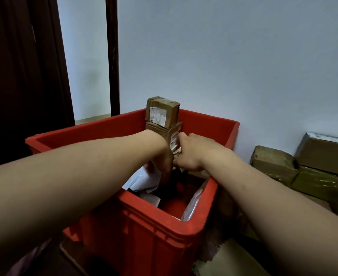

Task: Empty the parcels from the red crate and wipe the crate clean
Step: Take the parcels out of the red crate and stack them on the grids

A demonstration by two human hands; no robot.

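Observation:
The red crate [164, 232] stands in front of me with parcels inside. Two taped cardboard parcels are stacked in it: a small upper box [162, 113] on a lower box [173, 132]. Both my hands reach into the crate. My right hand [192, 152] curls round the lower box on its right side. My left hand [162, 162] points down on the left of that box, its fingers hidden among the parcels. A white plastic mailer [144, 180] lies under my left hand, and a clear-wrapped parcel [194, 202] leans on the crate's right wall.
Several cardboard boxes [273, 164] wrapped in tape are piled on the floor to the right of the crate, against the white wall. A dark door frame [112, 56] and a dark door stand behind on the left. Flattened cardboard [233, 257] lies under the crate.

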